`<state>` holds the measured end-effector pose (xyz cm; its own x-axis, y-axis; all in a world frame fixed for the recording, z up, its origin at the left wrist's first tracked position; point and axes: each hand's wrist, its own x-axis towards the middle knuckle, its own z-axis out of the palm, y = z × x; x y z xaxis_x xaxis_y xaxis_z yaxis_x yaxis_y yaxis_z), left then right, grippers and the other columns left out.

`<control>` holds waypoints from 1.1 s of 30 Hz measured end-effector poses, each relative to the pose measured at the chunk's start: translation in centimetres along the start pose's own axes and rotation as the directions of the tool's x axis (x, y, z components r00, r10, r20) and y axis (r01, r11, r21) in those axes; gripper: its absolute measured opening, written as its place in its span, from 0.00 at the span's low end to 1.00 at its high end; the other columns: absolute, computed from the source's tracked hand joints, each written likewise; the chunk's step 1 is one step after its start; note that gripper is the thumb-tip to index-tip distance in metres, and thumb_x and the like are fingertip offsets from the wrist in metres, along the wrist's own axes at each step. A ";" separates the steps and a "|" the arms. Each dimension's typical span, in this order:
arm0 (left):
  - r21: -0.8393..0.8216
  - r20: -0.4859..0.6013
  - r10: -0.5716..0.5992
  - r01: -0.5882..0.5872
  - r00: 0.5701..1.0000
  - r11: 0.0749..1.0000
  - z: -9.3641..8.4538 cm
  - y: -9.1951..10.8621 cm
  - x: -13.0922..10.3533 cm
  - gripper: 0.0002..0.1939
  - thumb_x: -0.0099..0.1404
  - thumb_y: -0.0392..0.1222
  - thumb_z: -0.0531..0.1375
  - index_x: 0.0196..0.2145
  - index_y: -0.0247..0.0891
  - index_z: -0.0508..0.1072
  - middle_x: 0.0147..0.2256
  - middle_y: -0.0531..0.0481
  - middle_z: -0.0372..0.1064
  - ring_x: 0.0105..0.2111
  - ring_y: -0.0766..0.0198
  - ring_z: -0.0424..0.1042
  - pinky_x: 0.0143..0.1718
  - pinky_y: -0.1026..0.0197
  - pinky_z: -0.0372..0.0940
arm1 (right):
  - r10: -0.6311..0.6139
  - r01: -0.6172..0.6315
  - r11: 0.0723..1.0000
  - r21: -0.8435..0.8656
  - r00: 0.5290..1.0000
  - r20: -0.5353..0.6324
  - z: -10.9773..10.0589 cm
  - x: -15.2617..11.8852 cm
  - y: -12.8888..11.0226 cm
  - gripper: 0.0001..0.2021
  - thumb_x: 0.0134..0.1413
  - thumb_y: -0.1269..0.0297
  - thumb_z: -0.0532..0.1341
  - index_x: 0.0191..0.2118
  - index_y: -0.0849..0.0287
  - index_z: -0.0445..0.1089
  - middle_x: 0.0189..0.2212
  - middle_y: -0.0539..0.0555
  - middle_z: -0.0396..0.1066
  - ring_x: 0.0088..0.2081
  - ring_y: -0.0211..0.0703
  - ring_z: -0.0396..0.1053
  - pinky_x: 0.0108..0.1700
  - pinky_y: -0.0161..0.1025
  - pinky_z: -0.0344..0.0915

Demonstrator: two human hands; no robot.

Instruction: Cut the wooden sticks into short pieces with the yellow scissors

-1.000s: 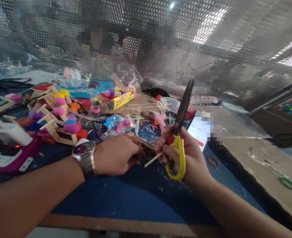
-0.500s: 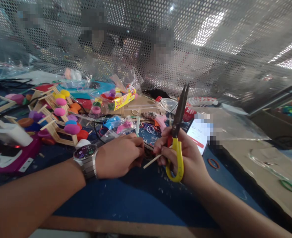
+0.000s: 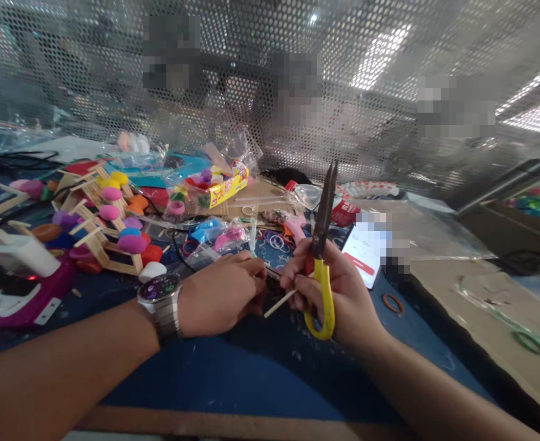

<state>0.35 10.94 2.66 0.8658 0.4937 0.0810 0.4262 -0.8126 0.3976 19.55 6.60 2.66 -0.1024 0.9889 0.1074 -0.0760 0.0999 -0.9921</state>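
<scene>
Yellow-handled scissors hang in my right hand, their dark blades closed and pointing up and away from me. The same hand pinches a thin pale wooden stick, whose free end slants down to the left. My left hand, with a metal watch on the wrist, has its fingers curled and closed just left of the stick. What those fingers hold is hidden behind them. Both hands are close together above the blue table, a small gap between them.
Stick structures with colourful clay pieces and a magenta power strip stand at the left. Beyond my hands lie a yellow box, a pink glue gun and bags. A phone and cardboard are on the right.
The scissors have tilted slightly, with their tips a little lower and further left. My hands hold nearly the same pose, and the view has shifted a little.
</scene>
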 end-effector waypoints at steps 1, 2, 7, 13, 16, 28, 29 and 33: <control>-0.017 -0.018 -0.008 0.007 1.000 1.000 0.0 0.1 0.0 0.06 0.68 0.36 0.59 0.38 0.35 0.76 0.43 0.44 0.70 0.45 0.55 0.67 0.50 0.53 0.62 | 0.003 -0.003 1.000 -0.009 1.000 0.003 0.0 0.0 0.0 0.14 0.47 0.69 0.64 0.39 0.53 0.61 0.24 0.43 0.73 0.16 0.31 0.64 0.19 0.31 0.64; -0.041 -0.040 -0.017 0.015 0.999 0.999 -0.1 0.1 0.0 0.05 0.68 0.36 0.59 0.37 0.35 0.76 0.43 0.44 0.70 0.46 0.55 0.67 0.50 0.53 0.62 | 0.005 -0.005 1.000 -0.017 1.000 0.004 0.0 0.0 0.0 0.14 0.47 0.70 0.64 0.39 0.53 0.61 0.24 0.44 0.72 0.16 0.32 0.64 0.19 0.31 0.64; -0.176 -0.168 -0.213 0.184 0.962 0.967 -0.8 0.4 0.2 0.04 0.68 0.33 0.58 0.36 0.35 0.74 0.38 0.46 0.73 0.42 0.57 0.69 0.45 0.56 0.64 | -0.030 0.029 0.999 -0.036 0.999 -0.024 0.3 -0.1 -0.2 0.14 0.47 0.69 0.65 0.39 0.52 0.62 0.26 0.44 0.74 0.18 0.32 0.65 0.21 0.31 0.66; -0.387 -0.220 -0.291 0.190 0.931 0.902 -0.8 0.5 0.2 0.05 0.69 0.36 0.57 0.38 0.36 0.73 0.32 0.51 0.76 0.33 0.64 0.72 0.35 0.61 0.62 | -0.054 0.049 0.995 -0.085 0.997 -0.060 0.5 0.1 0.0 0.14 0.48 0.67 0.68 0.37 0.53 0.62 0.30 0.46 0.76 0.21 0.32 0.70 0.25 0.32 0.70; -0.397 -0.237 -0.315 0.204 0.919 0.895 -0.7 0.4 0.2 0.04 0.69 0.36 0.58 0.38 0.37 0.73 0.32 0.53 0.76 0.31 0.65 0.72 0.34 0.62 0.62 | -0.068 0.063 0.994 -0.090 0.996 -0.051 0.5 0.1 0.2 0.14 0.49 0.64 0.69 0.37 0.53 0.62 0.31 0.47 0.77 0.23 0.35 0.73 0.28 0.34 0.73; -0.526 -0.304 -0.303 0.106 0.903 0.844 -0.3 0.2 0.1 0.02 0.68 0.36 0.59 0.38 0.38 0.67 0.32 0.53 0.74 0.33 0.64 0.75 0.34 0.63 0.65 | -0.084 0.081 0.994 -0.069 0.996 -0.042 0.4 0.2 0.3 0.17 0.50 0.58 0.71 0.38 0.51 0.63 0.30 0.48 0.77 0.31 0.42 0.80 0.36 0.38 0.78; -0.518 -0.324 -0.292 0.090 0.900 0.850 -0.4 0.2 0.1 0.03 0.68 0.37 0.59 0.38 0.38 0.67 0.32 0.53 0.74 0.33 0.64 0.75 0.34 0.63 0.65 | -0.079 0.076 0.995 -0.062 0.996 -0.039 0.4 0.2 0.3 0.17 0.50 0.57 0.72 0.38 0.51 0.63 0.30 0.48 0.77 0.31 0.42 0.80 0.37 0.38 0.78; -0.521 -0.378 -0.255 0.023 0.890 0.853 -0.4 0.2 0.1 0.04 0.68 0.38 0.61 0.38 0.38 0.67 0.32 0.54 0.73 0.33 0.67 0.74 0.35 0.64 0.66 | -0.047 0.046 0.998 -0.051 0.998 -0.029 0.4 0.2 0.4 0.19 0.48 0.56 0.72 0.38 0.51 0.62 0.32 0.48 0.78 0.32 0.43 0.81 0.37 0.38 0.78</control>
<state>0.45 10.97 3.13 0.5632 0.7634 0.3163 0.2472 -0.5209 0.8170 19.07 6.79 2.35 -0.0698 0.9858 0.1525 -0.0303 0.1507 -0.9881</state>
